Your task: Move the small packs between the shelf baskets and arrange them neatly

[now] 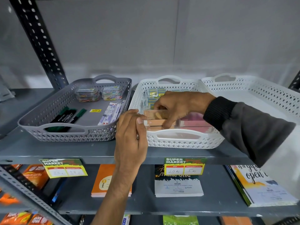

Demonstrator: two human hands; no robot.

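A middle white basket (pixel 178 139) on the shelf holds orange packs (pixel 154 122) at its front left, pink packs (pixel 196 123) at its front right and small blue-yellow packs (pixel 154 92) at the back. My right hand (pixel 178 106) reaches in from the right and pinches the top orange pack (pixel 155 114). My left hand (pixel 131 132) presses fingertips against the left end of the orange packs. A grey basket (pixel 53 109) to the left holds clear boxes of coloured clips (pixel 99 94), green markers (pixel 68 118) and white sachets (pixel 110 115).
An empty white basket (pixel 263 88) stands at the right. Price tags (pixel 185 166) hang on the shelf's front edge (pixel 81 153). Notebooks and booklets (pixel 178 184) lie on the shelf below. A black perforated upright (pixel 39 41) rises at the left.
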